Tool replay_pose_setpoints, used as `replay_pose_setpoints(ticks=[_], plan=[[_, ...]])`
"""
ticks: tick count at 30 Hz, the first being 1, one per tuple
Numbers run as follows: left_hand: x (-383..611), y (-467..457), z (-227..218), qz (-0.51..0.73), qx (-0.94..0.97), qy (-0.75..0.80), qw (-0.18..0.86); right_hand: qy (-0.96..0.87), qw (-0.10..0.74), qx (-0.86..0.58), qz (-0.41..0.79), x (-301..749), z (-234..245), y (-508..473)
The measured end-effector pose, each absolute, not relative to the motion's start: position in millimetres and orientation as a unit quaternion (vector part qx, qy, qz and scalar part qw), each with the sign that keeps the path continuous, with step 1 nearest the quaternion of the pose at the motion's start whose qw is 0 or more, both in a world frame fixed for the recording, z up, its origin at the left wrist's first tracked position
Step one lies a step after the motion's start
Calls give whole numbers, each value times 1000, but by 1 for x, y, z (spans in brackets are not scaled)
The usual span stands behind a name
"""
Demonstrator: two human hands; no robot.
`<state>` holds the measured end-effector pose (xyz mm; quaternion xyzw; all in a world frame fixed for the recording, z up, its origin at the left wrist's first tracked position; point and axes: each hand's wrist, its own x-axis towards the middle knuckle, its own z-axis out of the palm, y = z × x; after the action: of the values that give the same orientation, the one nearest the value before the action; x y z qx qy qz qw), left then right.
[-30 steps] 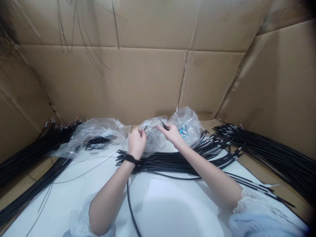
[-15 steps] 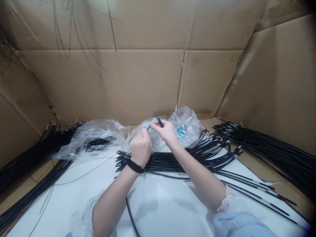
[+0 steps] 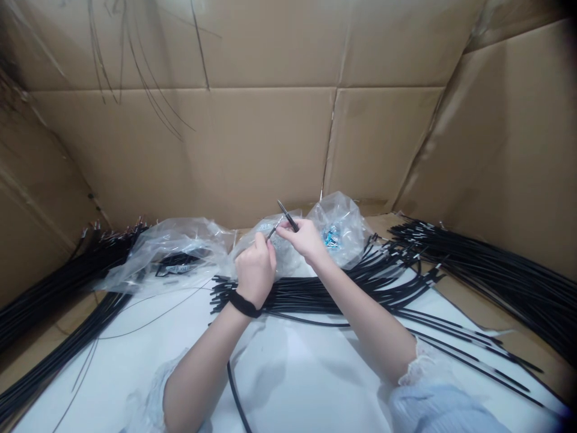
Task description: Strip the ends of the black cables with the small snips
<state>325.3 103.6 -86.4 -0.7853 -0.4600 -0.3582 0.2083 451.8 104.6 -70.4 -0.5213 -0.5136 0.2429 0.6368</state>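
Observation:
My left hand (image 3: 255,267), a black band at its wrist, is closed round a thin black cable (image 3: 271,232), whose end sticks out above the fingers. A black cable length (image 3: 238,397) comes out below the left forearm; the link between the two is hidden. In my right hand (image 3: 309,239) is a slim dark pen-shaped tool (image 3: 287,215), its pointed tip up and to the left. The right thumb and fingertips meet at the cable end; any small part pinched there is too tiny to make out.
A bundle of cut black cables (image 3: 306,294) lies below the hands on the white table surface (image 3: 288,355). Behind stand clear plastic bags, one with small blue pieces (image 3: 332,237). More cable bundles lie left (image 3: 67,270) and right (image 3: 487,264). Cardboard walls (image 3: 261,150) enclose the area.
My hands have drawn slightly apart, so more of the cable end shows between them. The tool's tip has shifted a little left and down.

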Motion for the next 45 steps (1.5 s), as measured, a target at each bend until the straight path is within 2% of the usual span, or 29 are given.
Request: replay_pose_setpoints(ticks=[6, 13, 18, 28, 37, 41, 45], plan=[[326, 104, -82, -366, -790, -475, 125, -533, 625, -537, 192, 451, -72, 107], [323, 105, -77, -412, -787, -453, -79, -560, 610, -543, 136, 446, -77, 108], [321, 114, -73, -393, -780, -439, -210, -558, 605, -557, 108, 444, -84, 110], [322, 109, -68, -412, -747, -427, -300, -599, 564, -517, 236, 463, -69, 104], [301, 120, -50, -250, -726, -266, -582, -582, 540, -381, 474, 477, -66, 96], [298, 122, -48, -216, -687, -236, -652, -629, 530, -355, 444, 485, -63, 93], [300, 121, -47, -219, -663, -228, -678, -670, 523, -394, 350, 487, -57, 87]])
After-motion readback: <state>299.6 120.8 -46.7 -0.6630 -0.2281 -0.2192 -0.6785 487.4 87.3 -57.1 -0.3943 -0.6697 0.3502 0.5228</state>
